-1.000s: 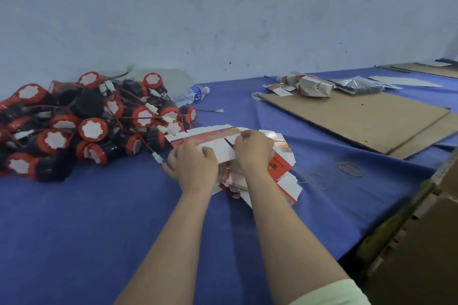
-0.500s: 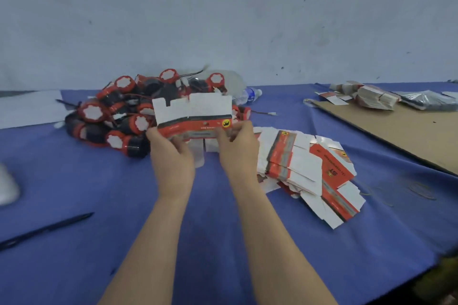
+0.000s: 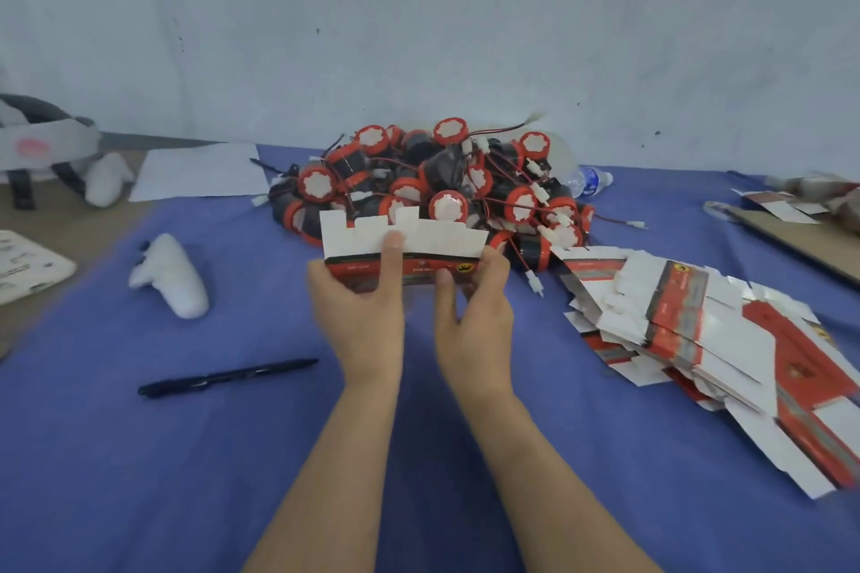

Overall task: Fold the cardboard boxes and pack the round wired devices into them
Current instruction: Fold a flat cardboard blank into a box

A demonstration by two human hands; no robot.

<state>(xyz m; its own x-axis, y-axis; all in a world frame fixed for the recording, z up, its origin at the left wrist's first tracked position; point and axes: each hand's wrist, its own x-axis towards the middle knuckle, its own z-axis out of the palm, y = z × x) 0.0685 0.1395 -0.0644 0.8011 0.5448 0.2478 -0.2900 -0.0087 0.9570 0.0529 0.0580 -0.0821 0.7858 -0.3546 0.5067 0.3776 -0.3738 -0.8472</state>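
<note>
I hold one flat red-and-white cardboard box (image 3: 433, 242) upright above the blue table, its white flaps pointing up. My left hand (image 3: 360, 307) grips its left end, thumb on the near face. My right hand (image 3: 474, 316) pinches its right end. Behind the box lies a pile of round black-and-red wired devices (image 3: 442, 186) with white tops and loose connectors. A fanned stack of flat boxes (image 3: 707, 340) lies on the cloth at the right.
A black pen (image 3: 228, 378) lies at the left front, a white controller (image 3: 170, 277) beyond it. White paper (image 3: 200, 172) and a headset (image 3: 42, 144) sit at the far left. A water bottle (image 3: 588, 180) lies behind the pile, brown cardboard (image 3: 800, 242) at the right.
Both hands lifted one flat box off the stack and brought it leftward and up in front of the device pile. The view has swung left, showing the pen and the controller.
</note>
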